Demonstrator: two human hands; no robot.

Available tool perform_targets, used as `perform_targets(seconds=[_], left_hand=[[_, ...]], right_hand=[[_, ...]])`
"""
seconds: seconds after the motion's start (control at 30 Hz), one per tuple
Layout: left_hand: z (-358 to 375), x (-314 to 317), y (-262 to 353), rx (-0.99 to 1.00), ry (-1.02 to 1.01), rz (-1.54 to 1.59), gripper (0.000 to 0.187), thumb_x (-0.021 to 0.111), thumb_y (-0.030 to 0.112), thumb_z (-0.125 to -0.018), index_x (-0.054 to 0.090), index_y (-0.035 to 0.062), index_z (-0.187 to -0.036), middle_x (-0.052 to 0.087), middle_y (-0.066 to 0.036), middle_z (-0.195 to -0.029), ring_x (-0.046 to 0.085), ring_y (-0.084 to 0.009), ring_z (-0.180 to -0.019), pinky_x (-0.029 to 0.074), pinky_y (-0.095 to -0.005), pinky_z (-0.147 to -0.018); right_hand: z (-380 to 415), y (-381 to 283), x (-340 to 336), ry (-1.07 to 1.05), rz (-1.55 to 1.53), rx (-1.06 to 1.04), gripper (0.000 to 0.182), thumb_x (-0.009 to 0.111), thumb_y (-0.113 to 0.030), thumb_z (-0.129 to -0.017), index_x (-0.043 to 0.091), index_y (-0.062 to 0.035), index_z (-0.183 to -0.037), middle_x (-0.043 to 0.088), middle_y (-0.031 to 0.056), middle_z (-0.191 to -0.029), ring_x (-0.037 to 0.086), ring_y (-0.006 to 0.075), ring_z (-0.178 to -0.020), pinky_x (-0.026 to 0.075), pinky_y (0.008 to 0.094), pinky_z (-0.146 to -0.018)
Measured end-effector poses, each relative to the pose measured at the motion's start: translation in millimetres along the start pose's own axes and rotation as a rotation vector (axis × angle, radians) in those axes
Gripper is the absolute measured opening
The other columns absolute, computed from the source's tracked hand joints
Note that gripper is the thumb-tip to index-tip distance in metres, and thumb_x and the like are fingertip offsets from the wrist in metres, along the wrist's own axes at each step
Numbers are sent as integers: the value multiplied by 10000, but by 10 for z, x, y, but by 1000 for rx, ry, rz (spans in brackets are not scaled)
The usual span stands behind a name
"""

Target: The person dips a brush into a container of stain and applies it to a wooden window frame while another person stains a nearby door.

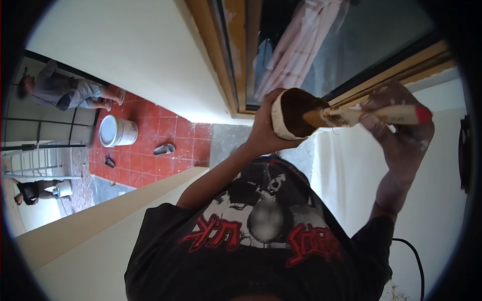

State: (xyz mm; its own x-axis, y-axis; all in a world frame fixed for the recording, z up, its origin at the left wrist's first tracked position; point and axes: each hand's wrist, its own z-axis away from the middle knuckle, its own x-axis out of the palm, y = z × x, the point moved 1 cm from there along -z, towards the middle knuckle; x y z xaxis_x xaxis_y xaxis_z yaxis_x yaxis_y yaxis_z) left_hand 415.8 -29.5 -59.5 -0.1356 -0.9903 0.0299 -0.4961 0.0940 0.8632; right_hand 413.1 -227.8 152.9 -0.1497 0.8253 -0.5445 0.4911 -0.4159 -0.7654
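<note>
My left hand is wrapped round a small round pot with a pale, smeared rim and dark brown inside. The pot is tipped so that its mouth faces toward the right. A paintbrush lies level across the view, its brown-wet bristles at the mouth of the pot. My right hand grips the brush by its pale, red-ended handle, and whitish smears show on the fingers. Just beyond both hands is a window with a brown wooden frame. How much paint the pot holds is hard to see.
Behind the glass hangs a pink curtain. At left, a white lidded bucket and sandals sit on red tiles. One person stands near a dark grid; another is by a ladder. A black cable curves at lower right.
</note>
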Motion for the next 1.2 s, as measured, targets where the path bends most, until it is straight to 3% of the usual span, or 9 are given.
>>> perform_targets(seconds=[0.07, 0.13, 0.17, 0.27, 0.63, 0.7, 0.93, 1.03, 1.2], left_hand=[[28, -1, -3, -24, -17, -50, 1017, 940, 123, -614, 322, 35, -1418, 530, -142, -1316, 562, -242, -1228, 470, -374, -1031], [54, 67, -46, -64, -62, 102, 1051, 943, 140, -617, 262, 30, -1410, 478, -161, -1337, 535, -251, -1258, 470, -392, -1055], [31, 103, -21, -71, -77, 147, 1041, 935, 113, -622, 257, 26, -1407, 486, -165, -1326, 553, -246, -1241, 488, -393, -1039], [-12, 166, -9, -30, -112, 98, 1044, 935, 114, -612, 263, 30, -1408, 488, -161, -1318, 552, -244, -1235, 480, -393, -1038], [-89, 283, 49, -87, -133, 22, 1059, 954, 187, -570, 304, 31, -1390, 488, -138, -1304, 536, -243, -1223, 451, -392, -1037], [-73, 294, 73, -88, -124, 1, 1056, 960, 201, -566, 312, 26, -1382, 499, -135, -1289, 539, -245, -1220, 455, -394, -1026], [-160, 341, -22, -121, -79, 23, 1012, 959, 228, -567, 365, 36, -1362, 501, -138, -1283, 527, -258, -1217, 421, -413, -1050], [-299, 258, -50, -50, -71, -16, 1012, 964, 177, -591, 364, 43, -1395, 554, -148, -1306, 575, -236, -1217, 477, -389, -1027], [-400, 240, -23, -22, -27, -13, 988, 958, 171, -602, 365, 30, -1380, 574, -156, -1270, 606, -246, -1174, 495, -378, -1006]], right_hand=[[-63, 46, 139, -5, 29, -70, 254, 853, -144, -753, 732, -63, -960, 719, 66, -972, 670, 162, -803, 545, 317, -780], [-127, 31, 168, -219, 333, -352, 246, 883, -176, -708, 750, -78, -890, 729, 37, -889, 652, 146, -750, 504, 301, -689], [-133, 151, 196, -199, 317, -412, 286, 885, -185, -687, 758, -84, -922, 744, 42, -868, 616, 156, -694, 454, 303, -565], [-111, 327, 192, -230, 306, -242, 306, 905, -235, -649, 775, -111, -896, 745, 14, -862, 605, 143, -735, 472, 295, -640], [-51, 541, 120, -229, 376, -278, 288, 874, -222, -697, 762, -116, -941, 732, 15, -890, 605, 166, -781, 479, 303, -658], [-66, 551, 110, -216, 391, -423, 214, 814, -207, -733, 734, -87, -892, 723, 20, -856, 616, 180, -768, 510, 330, -601], [-314, 624, 110, -191, 403, -422, 191, 793, -206, -740, 739, -94, -885, 718, 7, -857, 599, 181, -739, 506, 309, -587], [-405, 657, 192, -277, 328, -311, 190, 788, -203, -746, 767, -98, -903, 721, 5, -880, 559, 174, -721, 482, 304, -563], [-451, 602, 204, -281, 392, -374, 268, 820, -237, -696, 781, -121, -934, 737, -24, -867, 494, 158, -695, 448, 293, -531]])
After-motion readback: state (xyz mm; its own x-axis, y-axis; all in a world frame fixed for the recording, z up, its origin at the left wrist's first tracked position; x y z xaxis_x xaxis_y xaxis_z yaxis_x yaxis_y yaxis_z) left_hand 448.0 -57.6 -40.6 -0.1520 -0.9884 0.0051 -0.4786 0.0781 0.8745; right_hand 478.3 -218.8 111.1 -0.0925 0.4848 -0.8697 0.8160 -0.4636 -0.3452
